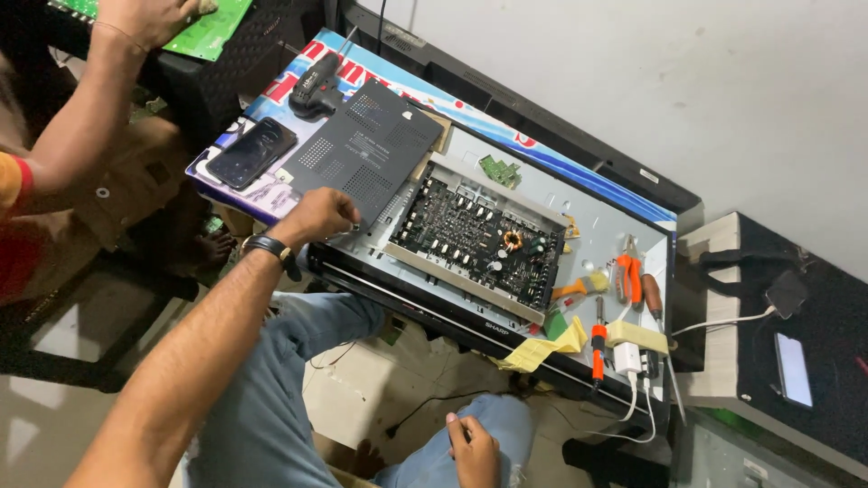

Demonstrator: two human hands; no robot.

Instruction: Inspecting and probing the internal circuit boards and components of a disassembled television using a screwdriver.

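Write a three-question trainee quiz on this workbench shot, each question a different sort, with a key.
1. True or false: the left hand rests at the edge of the dark perforated cover panel.
2. Where is the right hand? A) on the pliers B) on the person's knee C) on the phone
3. Fill in: the exposed circuit board lies to the ____ of the cover panel in the picture.

Key: 1 true; 2 B; 3 right. The orange-handled pliers and the black phone lie untouched.
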